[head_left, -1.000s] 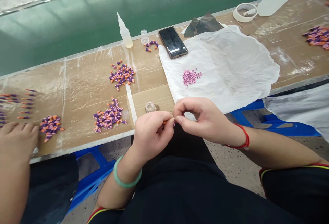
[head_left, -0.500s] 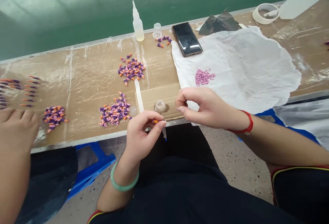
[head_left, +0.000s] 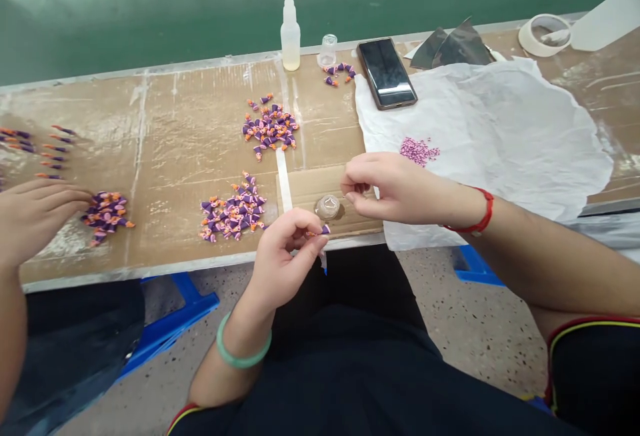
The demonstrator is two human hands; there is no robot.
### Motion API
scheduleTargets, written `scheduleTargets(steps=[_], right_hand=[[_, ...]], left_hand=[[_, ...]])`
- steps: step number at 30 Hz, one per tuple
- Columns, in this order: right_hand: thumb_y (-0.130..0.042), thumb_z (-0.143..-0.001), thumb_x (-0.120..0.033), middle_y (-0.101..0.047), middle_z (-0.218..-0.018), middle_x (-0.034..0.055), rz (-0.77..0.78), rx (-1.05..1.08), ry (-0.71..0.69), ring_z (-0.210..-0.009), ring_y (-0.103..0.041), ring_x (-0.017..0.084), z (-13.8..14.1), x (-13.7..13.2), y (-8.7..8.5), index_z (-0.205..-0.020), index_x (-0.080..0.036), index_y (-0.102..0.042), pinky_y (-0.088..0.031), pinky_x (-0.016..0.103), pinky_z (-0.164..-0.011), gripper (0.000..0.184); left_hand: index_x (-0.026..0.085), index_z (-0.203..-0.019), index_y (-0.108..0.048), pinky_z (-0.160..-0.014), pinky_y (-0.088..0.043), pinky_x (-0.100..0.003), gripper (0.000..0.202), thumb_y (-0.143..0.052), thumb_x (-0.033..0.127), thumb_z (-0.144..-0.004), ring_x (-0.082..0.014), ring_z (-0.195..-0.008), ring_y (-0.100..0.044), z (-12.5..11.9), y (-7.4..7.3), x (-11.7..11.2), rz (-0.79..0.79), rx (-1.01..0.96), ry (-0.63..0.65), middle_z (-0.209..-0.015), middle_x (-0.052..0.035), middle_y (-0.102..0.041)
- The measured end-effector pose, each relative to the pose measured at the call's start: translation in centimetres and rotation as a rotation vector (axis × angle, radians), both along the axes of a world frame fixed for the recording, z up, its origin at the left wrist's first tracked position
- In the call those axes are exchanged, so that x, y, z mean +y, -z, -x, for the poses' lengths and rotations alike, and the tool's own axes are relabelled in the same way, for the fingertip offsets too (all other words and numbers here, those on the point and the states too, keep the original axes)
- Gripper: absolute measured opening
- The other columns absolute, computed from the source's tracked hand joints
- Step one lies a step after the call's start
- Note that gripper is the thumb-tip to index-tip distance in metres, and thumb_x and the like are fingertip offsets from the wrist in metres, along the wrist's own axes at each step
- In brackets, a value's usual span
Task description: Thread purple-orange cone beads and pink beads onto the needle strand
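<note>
Now, left hand (head_left: 283, 264) pinching a small purple-and-orange piece (head_left: 324, 230) between thumb and finger, purple end toward the loosely curled, seemingly empty right hand (head_left: 400, 191), just beside a small glass jar (head_left: 327, 207) on the tabletop (head_left: 175, 123).

No writing, label, brand, number or sign can be read in the head view. Nothing legible is shown on the plastic squeeze bottle (head_left: 291, 39), the dark phone (head_left: 387, 73) or the roll of masking tape (head_left: 534, 39).
</note>
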State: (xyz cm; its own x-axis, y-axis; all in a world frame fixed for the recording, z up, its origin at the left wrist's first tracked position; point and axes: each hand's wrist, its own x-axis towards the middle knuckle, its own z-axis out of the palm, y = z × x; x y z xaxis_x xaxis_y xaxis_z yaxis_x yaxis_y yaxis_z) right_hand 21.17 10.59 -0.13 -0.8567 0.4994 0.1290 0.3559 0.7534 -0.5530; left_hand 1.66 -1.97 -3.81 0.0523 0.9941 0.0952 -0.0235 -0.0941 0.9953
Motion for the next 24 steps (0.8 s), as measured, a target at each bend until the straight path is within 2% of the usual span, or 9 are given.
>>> scheduleTargets(steps=[5, 9, 11, 14, 18, 24], right_hand=[[-0.047, -0.080, -0.016, -0.048, -0.065, -0.0009, -0.001, -0.039, -0.061, -0.064, -0.044, 0.013, 0.4, 0.2, 0.1, -0.069, -0.019, -0.045, -0.033, 0.025, -0.061, 0.011], [-0.049, -0.081, -0.016, -0.047, -0.065, -0.0007, -0.004, -0.133, -0.091, -0.064, -0.043, 0.013, 0.7, 0.7, -0.4, -0.069, -0.019, -0.043, -0.032, 0.026, -0.061, 0.013], [-0.050, -0.082, -0.016, -0.047, -0.066, -0.0005, -0.024, -0.170, -0.109, -0.063, -0.041, 0.013, 0.9, 1.0, -0.5, -0.070, -0.019, -0.043, -0.031, 0.027, -0.061, 0.015], [-0.051, -0.082, -0.014, -0.045, -0.065, -0.0006, -0.076, -0.207, -0.143, -0.062, -0.039, 0.013, 1.3, 1.4, -0.4, -0.069, -0.020, -0.042, -0.029, 0.027, -0.060, 0.017], [-0.052, -0.084, -0.015, -0.043, -0.064, -0.0003, -0.129, -0.267, -0.194, -0.062, -0.036, 0.014, 1.9, 1.5, -0.4, -0.068, -0.020, -0.041, -0.028, 0.028, -0.059, 0.019], [-0.053, -0.085, -0.017, -0.041, -0.062, 0.0002, -0.162, -0.311, -0.198, -0.062, -0.034, 0.015, 2.6, 1.2, -0.7, -0.066, -0.021, -0.037, -0.026, 0.030, -0.060, 0.025]], left_hand=[[0.019, -0.083, -0.055, -0.042, -0.043, -0.017, 0.024, -0.069, 0.037, -0.090, -0.0080, -0.057, -0.057, 0.1, 0.3, 0.2, 0.071, -0.142, 0.040, -0.082, -0.0016, -0.059], [0.020, -0.091, -0.056, -0.041, -0.044, -0.015, 0.021, -0.072, 0.033, -0.089, -0.0072, -0.055, -0.058, 0.0, 0.4, 0.3, 0.123, -0.212, -0.027, -0.081, 0.0000, -0.062], [0.019, -0.095, -0.059, -0.042, -0.045, -0.015, 0.023, -0.073, 0.035, -0.088, -0.0074, -0.055, -0.058, 0.0, 0.5, 0.3, 0.131, -0.203, -0.051, -0.076, 0.0011, -0.062], [0.017, -0.088, -0.062, -0.044, -0.048, -0.016, 0.023, -0.072, 0.038, -0.089, -0.0074, -0.052, -0.057, 0.0, 0.5, 0.3, 0.152, -0.151, -0.053, -0.068, 0.0017, -0.061], [0.016, -0.084, -0.064, -0.045, -0.050, -0.016, 0.023, -0.076, 0.036, -0.085, -0.0090, -0.055, -0.062, 0.1, 0.3, 0.2, 0.169, -0.143, -0.068, -0.073, -0.0012, -0.066], [0.016, -0.082, -0.065, -0.042, -0.049, -0.018, 0.025, -0.075, 0.038, -0.086, -0.0088, -0.047, -0.058, 0.1, 0.3, 0.1, 0.231, -0.150, -0.026, -0.060, 0.0010, -0.063]])
